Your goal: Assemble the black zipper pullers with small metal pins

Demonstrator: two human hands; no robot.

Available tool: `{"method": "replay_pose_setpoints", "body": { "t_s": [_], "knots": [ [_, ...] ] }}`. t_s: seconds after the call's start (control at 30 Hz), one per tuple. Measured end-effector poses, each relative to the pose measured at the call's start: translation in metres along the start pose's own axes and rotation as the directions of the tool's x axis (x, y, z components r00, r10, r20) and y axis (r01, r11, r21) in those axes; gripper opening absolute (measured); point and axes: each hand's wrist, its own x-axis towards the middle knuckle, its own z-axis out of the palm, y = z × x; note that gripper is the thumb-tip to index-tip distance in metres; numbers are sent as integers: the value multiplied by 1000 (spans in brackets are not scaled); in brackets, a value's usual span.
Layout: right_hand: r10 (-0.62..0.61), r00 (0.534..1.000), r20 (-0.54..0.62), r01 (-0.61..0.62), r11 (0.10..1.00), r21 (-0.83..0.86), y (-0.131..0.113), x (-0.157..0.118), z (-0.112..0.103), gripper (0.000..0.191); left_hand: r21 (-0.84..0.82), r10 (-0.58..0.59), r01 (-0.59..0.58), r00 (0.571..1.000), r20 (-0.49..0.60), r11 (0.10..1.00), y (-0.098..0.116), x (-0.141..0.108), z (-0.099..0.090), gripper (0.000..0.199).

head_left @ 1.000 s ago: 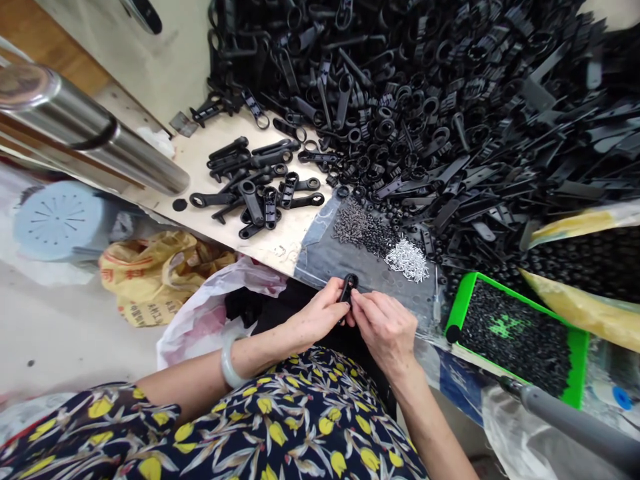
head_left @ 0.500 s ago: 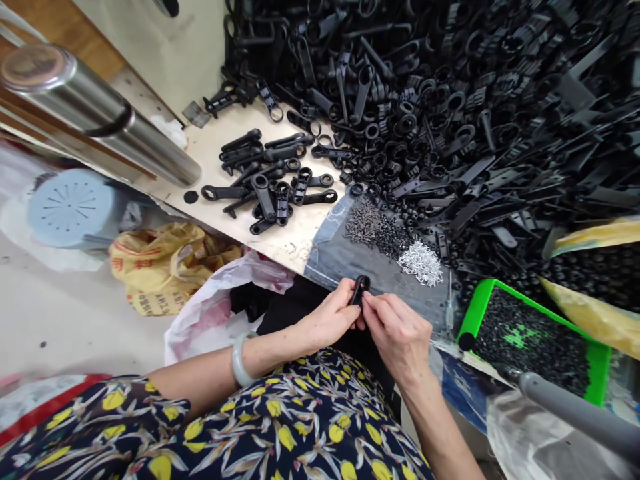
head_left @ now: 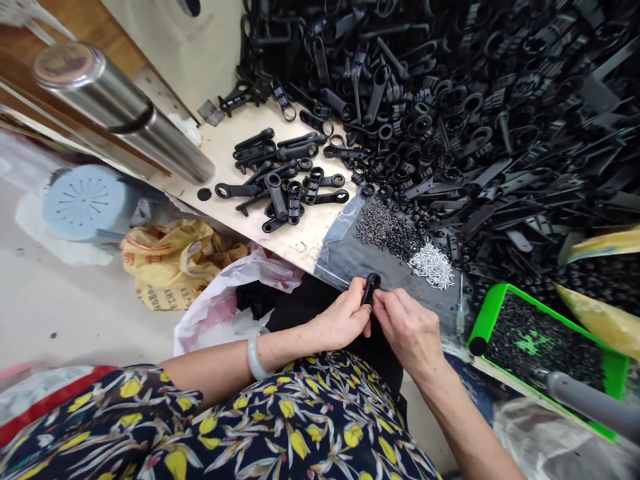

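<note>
My left hand is closed around a black plastic lever with a ringed end, held upright just past the table's near edge. Close against its right side, my right hand has thumb and fingertips pinched together; whatever is between them is too small or hidden to name. Beyond the hands, a grey mat bears a heap of silvery pins, with small brown and black pieces beside it. Several similar black levers lie on the pale tabletop to the left.
A huge heap of black plastic parts covers the back and right. A green tray of small black bits stands at right, a screwdriver near it. At left are a steel flask, a blue stool and a yellow bag.
The whole view has shifted, so the scene sits farther right. In my left hand the black lever has turned, its ring showing more edge-on. Both hands stay together at it.
</note>
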Motion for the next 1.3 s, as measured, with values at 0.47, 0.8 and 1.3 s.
{"method": "replay_pose_setpoints", "body": {
  "t_s": [0.47, 0.8, 1.3],
  "knots": [
    [57, 883, 465, 34, 982, -185, -14, 36, -16, 14, -120, 41, -48, 998, -57, 992, 2, 1, 3, 19],
    [-69, 912, 405, 146, 976, -163, -37, -6, -19, 48, -509, -86, 135, 989, 118, 850, 6, -2, -19, 26],
    [631, 773, -68, -627, 745, -228, 86, -12, -43, 27, -389, -74, 14, 987, -141, 921, 36, 4, -11, 24]
  ]
}}
